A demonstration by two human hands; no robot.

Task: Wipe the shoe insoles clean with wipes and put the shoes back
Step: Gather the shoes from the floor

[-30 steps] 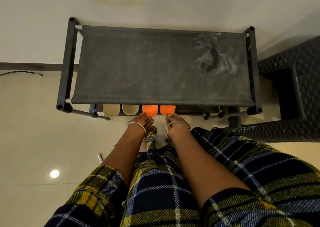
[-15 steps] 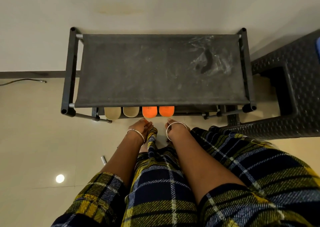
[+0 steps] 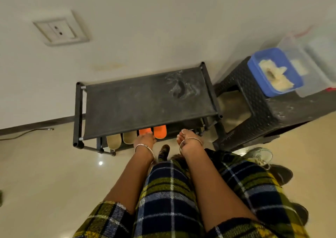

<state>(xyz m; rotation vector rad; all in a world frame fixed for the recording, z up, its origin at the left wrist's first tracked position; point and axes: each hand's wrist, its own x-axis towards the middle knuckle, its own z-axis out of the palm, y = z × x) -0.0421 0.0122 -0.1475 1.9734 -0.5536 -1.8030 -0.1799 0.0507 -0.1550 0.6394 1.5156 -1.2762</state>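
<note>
Directly before the left hand (image 3: 145,141) sit orange slippers (image 3: 160,131).

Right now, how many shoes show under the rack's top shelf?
4: left beige shoe, right beige shoe, left orange shoe by the left hand, right orange shoe. The rack top may hide more.

home interior: shoe rack (image 3: 145,99) by wall, wall socket (image 3: 61,29), tiled floor (image 3: 45,174)

Two orange slippers (image 3: 160,131) are sitting side by side on the shoe rack's (image 3: 127,103) lower level, just beside two beige slippers (image 3: 114,141). Crumpled wipes (image 3: 272,74) are lying in a blue tub (image 3: 254,63).
</note>
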